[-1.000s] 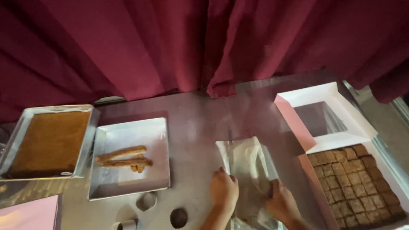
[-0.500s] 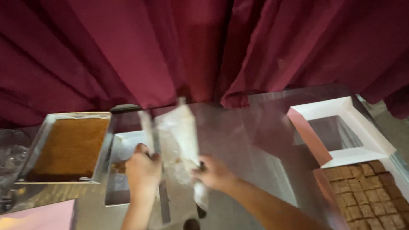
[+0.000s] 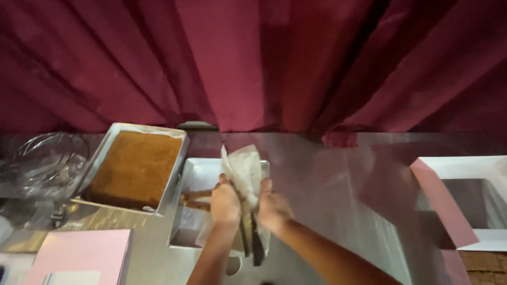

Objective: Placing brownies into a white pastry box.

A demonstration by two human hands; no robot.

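- Head view: left hand [image 3: 224, 202] and right hand [image 3: 271, 206] close together, fingers curled and pinching a crumpled sheet of translucent paper [image 3: 244, 170], held above the white tray [image 3: 201, 173]
- A dark flat tool [image 3: 250, 238] hangs between the hands; which hand grips it, cannot tell
- Brown strips [image 3: 196, 199] lie on the tray, partly hidden by left hand
- Metal pan [image 3: 132, 168] of brown slab just left of tray
- Pink box [image 3: 78, 269] lower left; open white box [image 3: 473, 203] well apart, right
- Red curtain [image 3: 273, 52] behind

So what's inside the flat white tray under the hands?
The white tray shows brown strips at its left. The left hand, right hand and the translucent sheet they hold hide the rest.
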